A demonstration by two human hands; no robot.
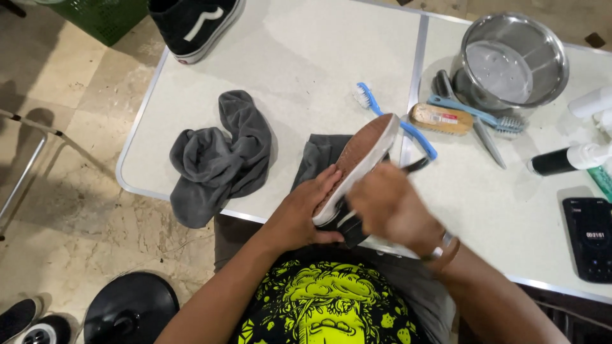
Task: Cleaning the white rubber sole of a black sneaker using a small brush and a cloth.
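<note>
My left hand (305, 210) grips a black sneaker (360, 156) turned on its side, its brown sole and white rim facing up. My right hand (389, 205) is closed around a dark-handled tool (415, 165) pressed against the shoe's white edge; its working end is hidden. The shoe rests over a dark grey cloth (320, 156) at the near edge of the white table (306, 57).
A crumpled grey towel (220, 156) lies left. A second black sneaker (194, 22) sits far left. Blue toothbrush (382, 111), wooden brush (441, 119), steel pot with water (513, 60), spray bottle (570, 158) and phone (590, 237) lie right.
</note>
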